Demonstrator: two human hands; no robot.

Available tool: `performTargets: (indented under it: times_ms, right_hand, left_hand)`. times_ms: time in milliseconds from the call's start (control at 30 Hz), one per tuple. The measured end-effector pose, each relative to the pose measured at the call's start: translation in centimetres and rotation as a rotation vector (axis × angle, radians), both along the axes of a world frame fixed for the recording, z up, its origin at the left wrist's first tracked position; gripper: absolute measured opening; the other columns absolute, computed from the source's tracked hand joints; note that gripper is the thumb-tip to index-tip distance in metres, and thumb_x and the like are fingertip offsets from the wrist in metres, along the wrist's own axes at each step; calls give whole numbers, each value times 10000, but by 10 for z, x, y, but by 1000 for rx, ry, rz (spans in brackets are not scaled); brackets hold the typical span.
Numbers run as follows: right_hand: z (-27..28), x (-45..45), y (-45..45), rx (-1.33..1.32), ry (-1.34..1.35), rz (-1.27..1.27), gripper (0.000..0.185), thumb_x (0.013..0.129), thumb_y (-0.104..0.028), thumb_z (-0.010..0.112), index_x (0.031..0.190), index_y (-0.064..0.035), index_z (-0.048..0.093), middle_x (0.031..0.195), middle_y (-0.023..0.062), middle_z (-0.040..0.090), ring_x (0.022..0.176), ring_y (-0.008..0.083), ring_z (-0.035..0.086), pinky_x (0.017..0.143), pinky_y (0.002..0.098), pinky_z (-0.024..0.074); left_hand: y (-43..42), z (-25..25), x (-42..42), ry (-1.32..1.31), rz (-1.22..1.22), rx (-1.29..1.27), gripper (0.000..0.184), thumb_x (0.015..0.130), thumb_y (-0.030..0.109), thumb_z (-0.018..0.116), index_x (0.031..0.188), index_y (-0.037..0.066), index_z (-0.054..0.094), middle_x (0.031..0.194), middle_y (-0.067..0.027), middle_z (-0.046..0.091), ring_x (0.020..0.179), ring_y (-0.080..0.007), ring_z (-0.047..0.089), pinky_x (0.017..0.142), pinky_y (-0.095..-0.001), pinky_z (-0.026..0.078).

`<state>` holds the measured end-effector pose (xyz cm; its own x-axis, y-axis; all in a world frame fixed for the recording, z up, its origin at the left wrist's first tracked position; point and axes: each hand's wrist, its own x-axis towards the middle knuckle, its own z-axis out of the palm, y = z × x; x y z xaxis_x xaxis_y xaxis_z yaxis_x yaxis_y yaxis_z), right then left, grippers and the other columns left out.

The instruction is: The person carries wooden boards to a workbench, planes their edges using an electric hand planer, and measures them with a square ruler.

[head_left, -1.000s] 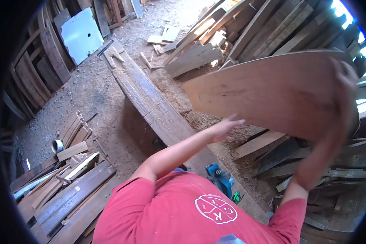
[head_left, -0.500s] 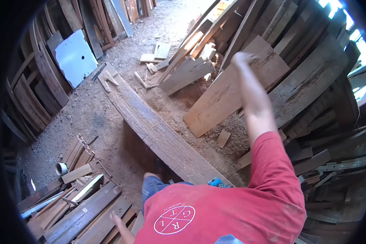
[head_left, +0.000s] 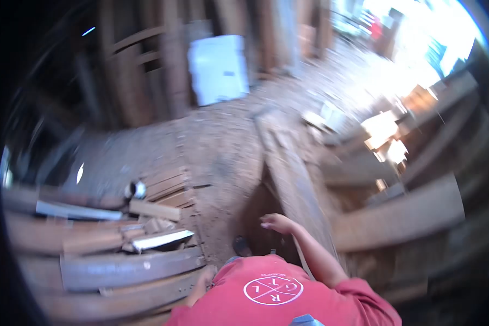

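My right hand (head_left: 277, 223) hangs in front of my body, its loosely curled fingers partly apart and nothing seen in them. Beside it runs a long, thick wooden beam (head_left: 296, 174), which the hand looks apart from. My left hand (head_left: 204, 280) is low at my left side, smeared by motion, near the ends of stacked boards (head_left: 130, 267). Its fingers cannot be made out. A broad plank (head_left: 402, 214) leans at the right, away from both hands.
A white panel (head_left: 219, 70) stands against upright boards at the back. Offcuts (head_left: 155, 209) and a tape roll (head_left: 136, 189) lie at the left on the dirt floor (head_left: 217, 146). More planks lean at the right, near bright light.
My view has swung to the right side of the body's former view, toward the left of the room. My right hand has come down from the leaning plank to in front of my body.
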<state>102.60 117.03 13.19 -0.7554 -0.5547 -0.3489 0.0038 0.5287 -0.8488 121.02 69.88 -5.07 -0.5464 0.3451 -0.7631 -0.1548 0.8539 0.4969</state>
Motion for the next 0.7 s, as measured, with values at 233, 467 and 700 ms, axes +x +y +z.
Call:
performTargets:
  times_ms: [233, 467, 700]
  right_hand:
    - [-25, -65, 2, 126, 104, -487, 269, 981, -118, 703, 1228, -26, 760, 1040, 142, 802, 956, 204, 766, 860, 342, 591]
    - [-19, -216, -37, -8, 114, -690, 212, 982, 7, 638, 1145, 5, 774, 994, 145, 801, 935, 196, 768, 846, 340, 600]
    - [-45, -483, -96, -5, 118, -551, 228, 984, 31, 620, 1162, 12, 762, 979, 146, 802, 838, 190, 776, 762, 323, 603]
  left_hand:
    - [-20, 192, -336, 696, 810, 275, 528, 1039, 346, 655, 1449, 19, 600, 1381, -242, 679, 1298, -335, 662, 1103, -419, 503]
    - [-33, 237, -478, 495, 630, 527, 547, 1071, 407, 646, 1495, 69, 576, 1359, -135, 703, 1240, -222, 661, 1064, -370, 515]
    - [-124, 90, -519, 494, 985, 190, 491, 1081, 356, 592, 1443, 24, 602, 1336, -174, 723, 1242, -266, 686, 1073, -387, 506]
